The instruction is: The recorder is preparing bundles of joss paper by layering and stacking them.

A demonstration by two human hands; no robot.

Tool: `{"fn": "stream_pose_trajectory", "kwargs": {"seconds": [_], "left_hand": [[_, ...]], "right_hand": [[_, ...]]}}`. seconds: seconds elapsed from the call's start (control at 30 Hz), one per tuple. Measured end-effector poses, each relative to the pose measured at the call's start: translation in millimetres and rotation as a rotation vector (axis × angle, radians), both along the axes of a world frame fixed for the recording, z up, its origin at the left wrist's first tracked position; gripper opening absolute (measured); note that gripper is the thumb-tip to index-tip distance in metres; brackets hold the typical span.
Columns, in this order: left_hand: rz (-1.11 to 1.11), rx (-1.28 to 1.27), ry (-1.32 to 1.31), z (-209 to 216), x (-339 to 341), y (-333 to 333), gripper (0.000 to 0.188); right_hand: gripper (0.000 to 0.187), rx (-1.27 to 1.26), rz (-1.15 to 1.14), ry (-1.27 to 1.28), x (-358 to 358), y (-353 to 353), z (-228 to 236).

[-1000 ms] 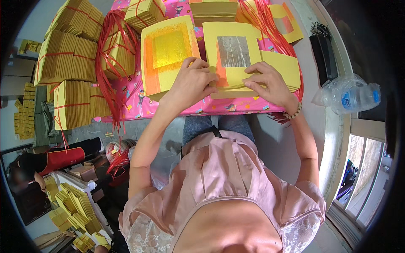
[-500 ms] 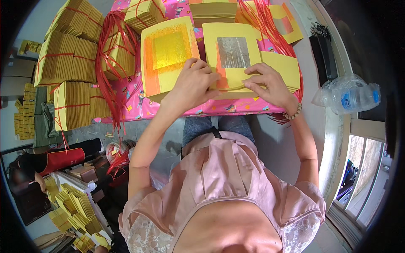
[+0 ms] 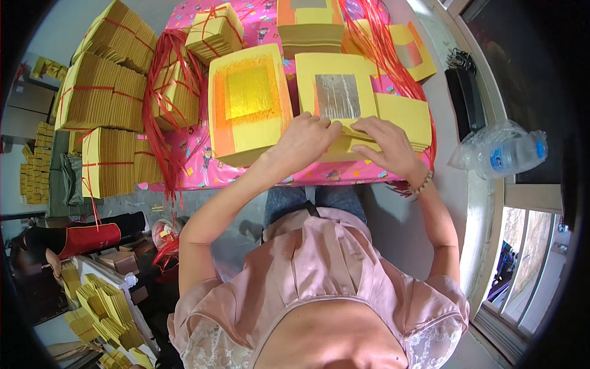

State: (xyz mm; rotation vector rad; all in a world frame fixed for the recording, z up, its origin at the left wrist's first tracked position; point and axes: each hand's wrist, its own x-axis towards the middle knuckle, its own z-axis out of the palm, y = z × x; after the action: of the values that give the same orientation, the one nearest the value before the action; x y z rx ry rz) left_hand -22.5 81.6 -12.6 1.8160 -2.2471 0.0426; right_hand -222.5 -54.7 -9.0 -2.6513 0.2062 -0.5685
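Observation:
On the pink table lies a stack of yellow joss paper with a silver foil square [image 3: 337,97]. My left hand [image 3: 305,142] has its fingers curled together at the near edge of the top sheet. At the same edge, my right hand [image 3: 388,146] holds the sheet between its fingers and thumb, and the edge is bent up between the hands. Fingers partly hide the fold. Left of it stands another yellow stack with a gold foil square [image 3: 248,92] and an orange border. A plain yellow stack [image 3: 405,118] touches the right side.
Bundles of yellow paper [image 3: 101,92] tied with red string stand at the left. Red strings [image 3: 166,92] hang over the table's left side, and more red strings [image 3: 384,49] lie at the right. A wrapped plastic bottle [image 3: 507,154] sits on the right ledge. A person in a red apron [image 3: 92,238] is at lower left.
My left hand has moved right, toward my right hand along the paper's near edge. That edge is now bent up. The whole view has shifted slightly, with the table lower in it.

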Motion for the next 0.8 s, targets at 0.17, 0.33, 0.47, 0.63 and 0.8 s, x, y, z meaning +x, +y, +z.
{"fn": "stream_pose_trajectory", "kwargs": {"seconds": [0.17,0.33,0.47,0.63,0.8], "left_hand": [[0.092,0.096,0.010,17.8,-0.4,-5.4,0.023],[0.108,-0.427,0.003,26.1,-7.0,-13.9,0.063],[0.069,-0.294,0.105,23.8,-11.7,-16.9,0.068],[0.171,-0.121,0.053,22.4,-4.3,-32.7,0.079],[0.198,-0.090,-0.036,3.2,9.0,-51.2,0.087]], "right_hand": [[0.027,0.100,-0.004,0.067,12.7,-23.8,2.2],[0.024,0.177,0.069,0.116,39.5,-70.5,25.8],[0.027,0.331,0.063,0.252,71.6,-102.9,41.5],[0.031,0.302,0.050,0.234,103.7,-140.7,24.0],[0.030,0.133,0.057,0.200,125.7,-168.5,-8.0]]}}
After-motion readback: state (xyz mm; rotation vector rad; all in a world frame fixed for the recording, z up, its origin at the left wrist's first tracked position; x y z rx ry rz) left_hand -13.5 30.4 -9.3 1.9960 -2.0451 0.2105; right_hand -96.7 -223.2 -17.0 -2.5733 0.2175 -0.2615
